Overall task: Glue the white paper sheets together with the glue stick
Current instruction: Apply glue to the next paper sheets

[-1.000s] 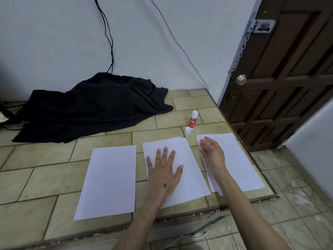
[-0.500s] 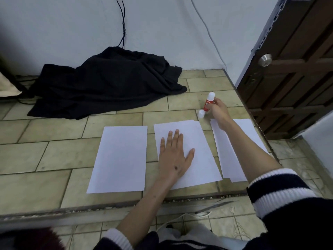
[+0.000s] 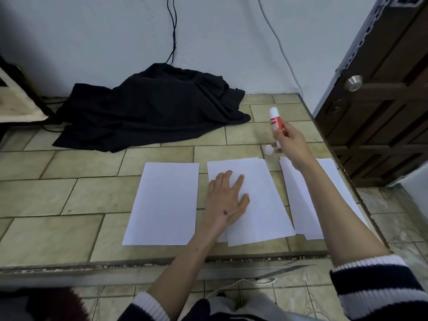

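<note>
Three lots of white paper lie side by side on a tiled ledge. The left sheet (image 3: 163,202) lies alone. My left hand (image 3: 225,200) rests flat, fingers spread, on the middle stack (image 3: 261,205). The right stack (image 3: 301,205) is partly hidden under my right forearm. My right hand (image 3: 290,144) holds the red and white glue stick (image 3: 276,120) lifted above the ledge, beyond the right stack. A small white cap (image 3: 268,149) sits on the tiles just below that hand.
A black cloth (image 3: 150,107) is heaped at the back against the wall, with cables hanging above it. A brown door (image 3: 382,89) stands close on the right. The tiled ledge (image 3: 69,228) drops off at its front and right edges.
My right hand left the right stack, reached back to the glue stick, gripped it and lifted it off the tiles. My left hand stayed flat on the middle stack.
</note>
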